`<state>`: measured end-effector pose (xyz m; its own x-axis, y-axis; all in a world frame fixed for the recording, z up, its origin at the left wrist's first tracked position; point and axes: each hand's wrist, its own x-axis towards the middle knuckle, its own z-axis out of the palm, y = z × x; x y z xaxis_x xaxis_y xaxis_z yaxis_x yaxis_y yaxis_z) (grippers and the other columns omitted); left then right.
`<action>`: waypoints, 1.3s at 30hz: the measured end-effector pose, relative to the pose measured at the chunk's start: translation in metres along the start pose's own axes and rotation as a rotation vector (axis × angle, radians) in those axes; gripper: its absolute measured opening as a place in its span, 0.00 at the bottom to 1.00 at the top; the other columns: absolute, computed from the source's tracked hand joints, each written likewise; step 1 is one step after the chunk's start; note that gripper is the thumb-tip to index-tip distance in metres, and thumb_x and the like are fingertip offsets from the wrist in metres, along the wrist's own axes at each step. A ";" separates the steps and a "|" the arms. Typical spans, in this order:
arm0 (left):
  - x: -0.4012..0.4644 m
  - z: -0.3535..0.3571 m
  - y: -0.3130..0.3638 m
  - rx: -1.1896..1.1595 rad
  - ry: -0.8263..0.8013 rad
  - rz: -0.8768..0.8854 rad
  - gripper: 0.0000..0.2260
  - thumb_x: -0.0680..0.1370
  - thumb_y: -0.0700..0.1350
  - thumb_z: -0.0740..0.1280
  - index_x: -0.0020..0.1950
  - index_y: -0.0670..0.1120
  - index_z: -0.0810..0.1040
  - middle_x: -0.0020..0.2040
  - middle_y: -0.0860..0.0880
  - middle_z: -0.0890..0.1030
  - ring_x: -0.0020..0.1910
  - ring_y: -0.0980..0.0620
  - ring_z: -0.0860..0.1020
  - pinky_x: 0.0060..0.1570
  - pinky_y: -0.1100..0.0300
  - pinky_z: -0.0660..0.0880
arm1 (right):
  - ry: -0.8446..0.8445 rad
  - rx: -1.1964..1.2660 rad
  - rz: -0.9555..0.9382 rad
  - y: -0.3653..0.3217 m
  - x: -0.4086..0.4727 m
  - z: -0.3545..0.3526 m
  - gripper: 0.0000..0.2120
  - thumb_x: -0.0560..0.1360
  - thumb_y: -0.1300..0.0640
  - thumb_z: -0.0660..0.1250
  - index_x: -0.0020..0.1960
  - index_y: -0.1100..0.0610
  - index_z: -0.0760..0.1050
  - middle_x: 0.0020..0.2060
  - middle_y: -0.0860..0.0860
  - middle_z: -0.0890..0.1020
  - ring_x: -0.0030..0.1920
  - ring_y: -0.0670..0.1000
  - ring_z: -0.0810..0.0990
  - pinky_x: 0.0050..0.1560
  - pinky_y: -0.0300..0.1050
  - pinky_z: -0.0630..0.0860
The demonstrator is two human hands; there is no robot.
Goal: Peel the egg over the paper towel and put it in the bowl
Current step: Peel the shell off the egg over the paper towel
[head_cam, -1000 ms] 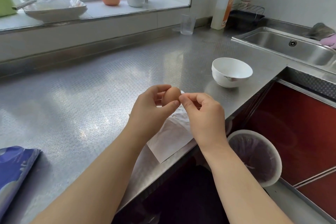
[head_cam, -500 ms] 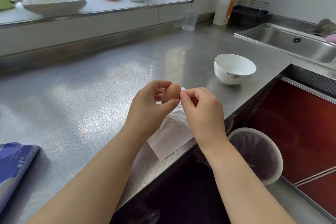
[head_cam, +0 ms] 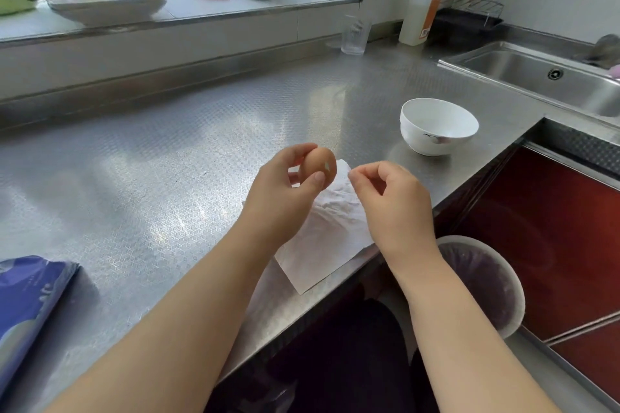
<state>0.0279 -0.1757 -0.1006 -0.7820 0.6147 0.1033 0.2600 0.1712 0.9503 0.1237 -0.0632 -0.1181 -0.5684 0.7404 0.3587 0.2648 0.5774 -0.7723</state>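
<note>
At the centre of the frame, a brown egg (head_cam: 320, 166) is being gripped by the curled fingers (head_cam: 317, 178) of the left hand (head_cam: 281, 198) and held above the white paper towel (head_cam: 330, 228), which is lying at the near edge of the steel table (head_cam: 151, 161). A small pale chip is showing in the shell; otherwise the shell is appearing intact, so peeling is judged to be only beginning. Just right of the egg, the right hand (head_cam: 394, 208) is being held apart from it, thumb and forefinger pinched together; whether a shell fragment is being held between them cannot be told. The white bowl (head_cam: 439, 126) is standing to the upper right, near the towel. For a clean peel, the egg is best being kept directly over the towel, the shell being lifted from the chipped spot in small flakes.
</note>
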 end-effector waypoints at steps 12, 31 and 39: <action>-0.003 0.000 0.002 -0.003 0.041 0.004 0.18 0.78 0.43 0.69 0.67 0.52 0.75 0.58 0.59 0.79 0.53 0.66 0.77 0.55 0.62 0.75 | -0.144 -0.096 -0.092 -0.006 -0.002 -0.005 0.10 0.77 0.60 0.65 0.54 0.53 0.81 0.51 0.47 0.82 0.51 0.44 0.78 0.52 0.35 0.72; -0.008 0.000 0.007 -0.012 0.057 0.037 0.19 0.73 0.46 0.75 0.62 0.53 0.78 0.56 0.57 0.81 0.51 0.63 0.80 0.54 0.61 0.77 | 0.049 -0.053 -0.245 -0.013 0.004 0.008 0.06 0.76 0.56 0.67 0.44 0.57 0.80 0.40 0.49 0.81 0.40 0.49 0.79 0.43 0.46 0.75; -0.008 0.001 0.007 -0.005 0.019 0.060 0.18 0.76 0.43 0.72 0.65 0.50 0.77 0.58 0.56 0.80 0.53 0.64 0.78 0.52 0.70 0.75 | 0.110 -0.124 -0.294 -0.011 0.004 0.013 0.06 0.76 0.57 0.65 0.44 0.60 0.77 0.41 0.50 0.78 0.40 0.50 0.75 0.40 0.40 0.69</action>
<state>0.0363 -0.1783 -0.0952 -0.7758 0.6088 0.1661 0.3044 0.1305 0.9436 0.1082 -0.0710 -0.1153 -0.5485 0.5651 0.6163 0.1986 0.8040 -0.5605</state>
